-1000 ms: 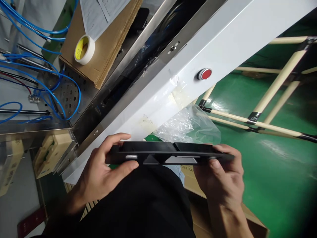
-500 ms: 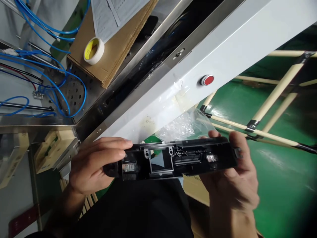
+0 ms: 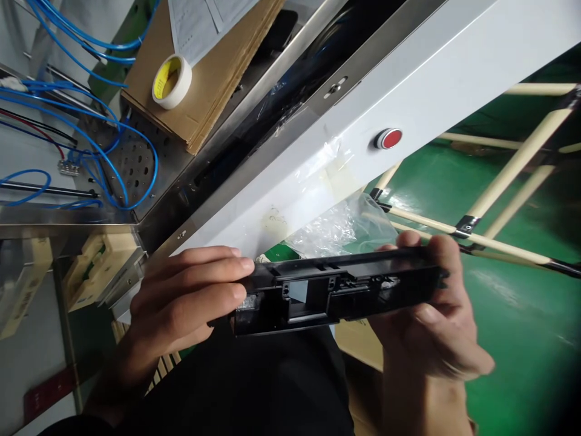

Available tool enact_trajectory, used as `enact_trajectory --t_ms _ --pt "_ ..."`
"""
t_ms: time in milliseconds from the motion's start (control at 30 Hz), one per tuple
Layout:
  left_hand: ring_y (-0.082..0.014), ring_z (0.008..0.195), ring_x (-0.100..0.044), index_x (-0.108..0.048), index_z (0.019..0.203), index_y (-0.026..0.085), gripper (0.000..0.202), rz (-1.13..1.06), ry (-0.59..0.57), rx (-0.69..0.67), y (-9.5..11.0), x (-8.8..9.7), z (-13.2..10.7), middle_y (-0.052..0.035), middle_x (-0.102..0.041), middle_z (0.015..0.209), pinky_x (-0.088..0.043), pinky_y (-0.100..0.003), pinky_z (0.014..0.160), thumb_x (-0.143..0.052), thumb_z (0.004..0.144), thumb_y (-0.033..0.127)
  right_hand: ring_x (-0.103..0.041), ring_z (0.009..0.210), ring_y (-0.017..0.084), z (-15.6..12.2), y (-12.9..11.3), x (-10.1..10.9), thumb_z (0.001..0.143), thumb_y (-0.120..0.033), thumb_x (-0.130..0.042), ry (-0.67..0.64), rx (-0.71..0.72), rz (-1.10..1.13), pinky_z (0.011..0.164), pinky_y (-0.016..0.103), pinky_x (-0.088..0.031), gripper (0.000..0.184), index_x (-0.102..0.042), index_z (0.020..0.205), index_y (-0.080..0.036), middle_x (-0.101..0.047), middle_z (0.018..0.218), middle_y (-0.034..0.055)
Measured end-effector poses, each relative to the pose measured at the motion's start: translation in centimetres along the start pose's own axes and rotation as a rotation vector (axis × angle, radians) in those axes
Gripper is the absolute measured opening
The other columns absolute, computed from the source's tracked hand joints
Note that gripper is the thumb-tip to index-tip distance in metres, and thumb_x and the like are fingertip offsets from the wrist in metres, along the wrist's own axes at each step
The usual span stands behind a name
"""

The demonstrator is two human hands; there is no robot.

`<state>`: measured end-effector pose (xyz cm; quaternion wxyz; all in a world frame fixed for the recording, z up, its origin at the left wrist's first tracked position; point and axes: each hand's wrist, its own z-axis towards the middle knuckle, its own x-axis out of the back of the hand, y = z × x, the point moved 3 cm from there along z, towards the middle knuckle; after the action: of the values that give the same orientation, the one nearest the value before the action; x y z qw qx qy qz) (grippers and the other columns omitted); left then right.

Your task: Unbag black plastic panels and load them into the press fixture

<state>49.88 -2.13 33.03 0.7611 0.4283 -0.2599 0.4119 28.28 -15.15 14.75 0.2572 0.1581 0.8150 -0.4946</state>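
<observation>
Right of the tape (image 3: 182, 88) on the far left, holds the black part (image 3: 345, 303) at near centre by its left end in the left hand (image 3: 181, 303) and its right end in the right hand (image 3: 447, 330), probably to balance its length and bring its recessed side into view.

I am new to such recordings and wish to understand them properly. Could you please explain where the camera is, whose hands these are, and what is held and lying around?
There is no robot here: a person's bare left hand and right hand hold a long black part, one at each end. All the pictures come from one camera worn on that person's head, looking forward and down. Beyond the black part, a white panel runs diagonally, with a red button on it. At the upper left, a tape roll and paper lie on cardboard, near blue tubes.
</observation>
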Motion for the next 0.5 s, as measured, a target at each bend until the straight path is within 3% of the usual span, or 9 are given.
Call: enact_trajectory --t_ms 233,400,500 --pt "-0.0336 0.126 -0.073 -0.062 0.143 0.026 0.063 -0.006 -0.201 0.240 2.7 0.6 1.1 -0.0066 -0.077 0.135 -0.070 -0.058 0.099 -0.070 0.089 -0.003 -0.071 0.112 0.030 0.4 1.2 0.2 0.051 -0.040 -0.092 -0.014 -0.044 0.000 0.097 0.048 -0.064 0.066 -0.082 0.116 -0.038 -0.077 0.125 0.0060" --pt "-0.0325 0.123 -0.075 -0.062 0.144 0.031 0.066 0.047 -0.196 0.227 2.5 0.4 1.1 -0.0034 -0.077 0.134 -0.070 -0.058 0.097 -0.074 0.087 -0.002 -0.072 0.116 0.029 0.4 1.9 0.5 0.054 -0.042 -0.092 -0.037 -0.085 0.009 0.101 0.048 -0.063 0.066 -0.082 0.119 -0.037 -0.077 0.128 0.0056" --pt "-0.0305 0.119 -0.076 -0.066 0.136 0.030 0.057 0.066 -0.156 0.140 1.9 0.1 0.8 -0.0023 -0.078 0.131 -0.072 -0.053 0.094 -0.076 0.088 0.002 -0.073 0.116 0.029 0.4 2.0 0.7 0.054 -0.041 -0.092 -0.052 -0.093 0.011 0.100 0.047 -0.064 0.067 -0.081 0.120 -0.038 -0.077 0.129 0.0051"
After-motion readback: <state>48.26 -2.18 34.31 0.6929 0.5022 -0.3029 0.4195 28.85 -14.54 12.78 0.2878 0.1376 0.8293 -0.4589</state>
